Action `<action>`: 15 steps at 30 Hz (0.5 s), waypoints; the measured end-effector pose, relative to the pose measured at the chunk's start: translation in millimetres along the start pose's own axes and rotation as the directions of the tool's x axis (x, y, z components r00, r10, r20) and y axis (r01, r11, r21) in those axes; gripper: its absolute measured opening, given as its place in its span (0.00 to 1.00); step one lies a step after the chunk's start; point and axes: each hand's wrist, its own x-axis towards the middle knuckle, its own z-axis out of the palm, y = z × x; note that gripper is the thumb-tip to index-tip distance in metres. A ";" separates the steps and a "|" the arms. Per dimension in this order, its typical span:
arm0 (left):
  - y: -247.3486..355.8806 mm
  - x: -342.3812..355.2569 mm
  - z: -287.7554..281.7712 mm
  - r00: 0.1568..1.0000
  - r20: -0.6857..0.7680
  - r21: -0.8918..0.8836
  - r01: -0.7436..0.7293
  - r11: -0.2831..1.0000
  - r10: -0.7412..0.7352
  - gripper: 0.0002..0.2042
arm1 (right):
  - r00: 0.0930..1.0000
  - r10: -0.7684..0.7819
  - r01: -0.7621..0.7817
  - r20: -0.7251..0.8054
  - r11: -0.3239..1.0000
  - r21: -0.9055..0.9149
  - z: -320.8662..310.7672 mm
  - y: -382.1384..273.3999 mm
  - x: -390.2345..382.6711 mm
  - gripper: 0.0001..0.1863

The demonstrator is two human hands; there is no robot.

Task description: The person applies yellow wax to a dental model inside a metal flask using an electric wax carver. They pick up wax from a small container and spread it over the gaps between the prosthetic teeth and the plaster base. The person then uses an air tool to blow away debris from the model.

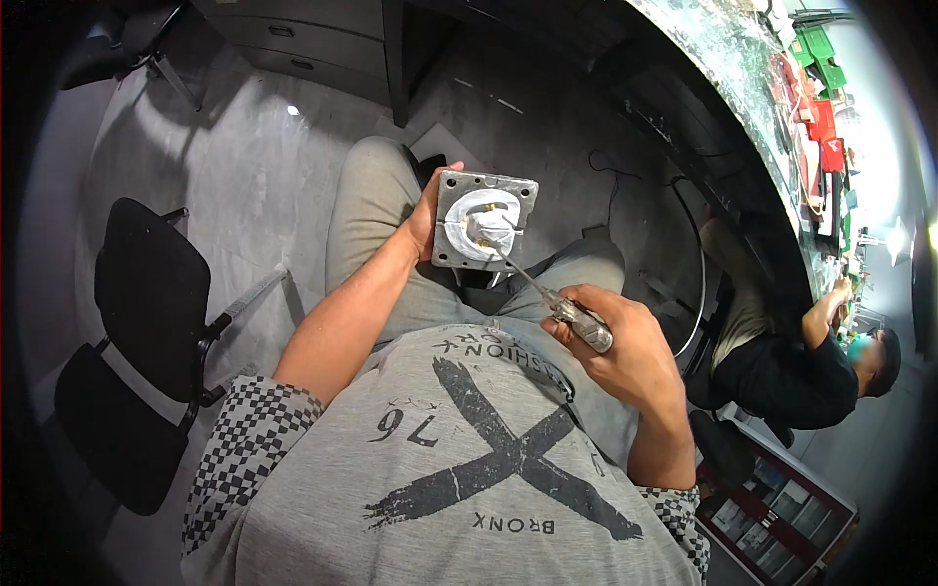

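Observation:
My left hand (424,217) grips the left edge of a square grey metal block (524,191) with holes at its corners, held up over my lap. Set in the block's middle is a round white piece (457,234) with a raised centre and small brass-coloured spots. My right hand (630,342) is closed round the clear handle of a screwdriver (584,324). Its thin shaft points up and left, and the tip meets the lower right of the white piece; whether it presses there I cannot tell. The palm side of my left hand is hidden behind the block.
Black chairs (151,273) stand at the left, and a dark drawer cabinet (303,44) at the far side. A long workbench (723,49) with green and red bins curves along the right. Another person (801,376) sits at it. A cable (702,283) hangs beneath.

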 end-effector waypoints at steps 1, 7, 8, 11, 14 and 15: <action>-0.1 0.1 0.7 1.000 -0.001 0.005 0.003 1.000 -0.003 0.46 | 1.000 0.001 -0.001 0.000 1.000 0.001 0.7 -0.3 -0.8 0.20; 0.7 0.1 -3.8 1.000 0.006 0.005 0.009 1.000 -0.009 0.46 | 0.997 -0.046 0.045 -0.061 0.999 -0.014 5.0 1.6 -2.7 0.20; 0.9 0.1 -3.6 1.000 0.007 0.007 0.008 1.000 -0.008 0.46 | 0.998 -0.030 0.030 -0.055 1.000 -0.011 4.6 1.4 -2.3 0.20; -1.2 0.2 -7.6 1.000 -0.024 0.004 -0.016 1.000 0.016 0.46 | 0.998 -0.035 0.035 -0.043 0.999 0.015 4.7 0.6 -1.2 0.20; -0.9 1.3 -7.3 1.000 -0.019 -0.049 -0.024 0.998 0.023 0.45 | 0.999 -0.034 0.035 -0.029 0.999 0.042 7.3 -0.4 1.3 0.20; -1.7 -1.2 -4.4 0.999 -0.035 -0.023 -0.040 0.999 0.039 0.45 | 1.000 -0.014 0.015 -0.021 0.999 0.044 8.5 -0.7 2.1 0.20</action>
